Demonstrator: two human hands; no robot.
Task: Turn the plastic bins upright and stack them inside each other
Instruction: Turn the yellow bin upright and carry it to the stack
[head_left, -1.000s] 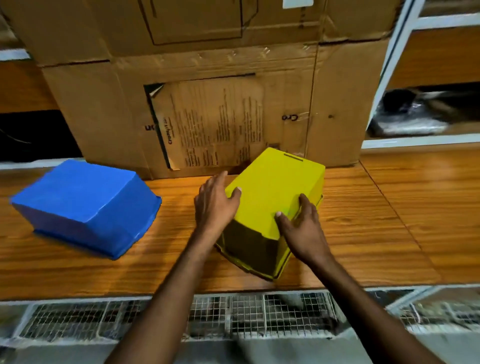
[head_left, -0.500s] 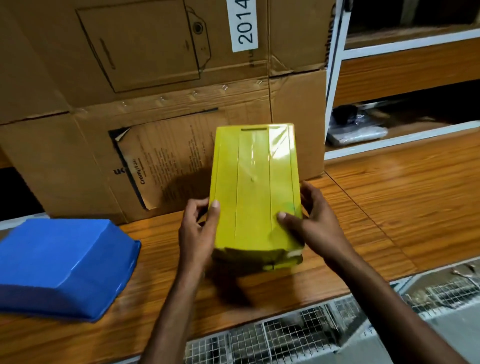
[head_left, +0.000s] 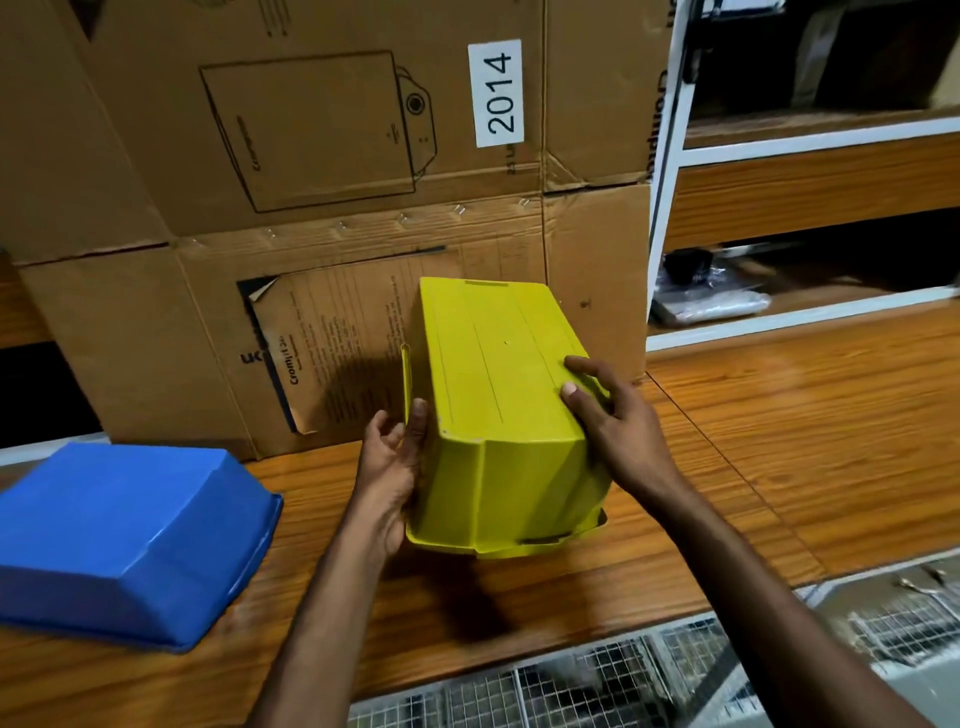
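Note:
A yellow plastic bin is held above the wooden shelf, tilted, with its flat bottom facing me and its opening turned away. My left hand grips its left rim. My right hand holds its right side, fingers spread over the bottom. A blue plastic bin lies upside down on the shelf at the left, untouched.
Stacked cardboard boxes stand right behind the yellow bin. The wooden shelf extends to the right. A white rack post and further shelves with a wrapped item are at the right. Wire mesh lies below the front edge.
Both hands have lifted the yellow bin off the shelf and rotated it, so its bottom now faces me. The left hand shifted to the rim. The blue bin has not moved.

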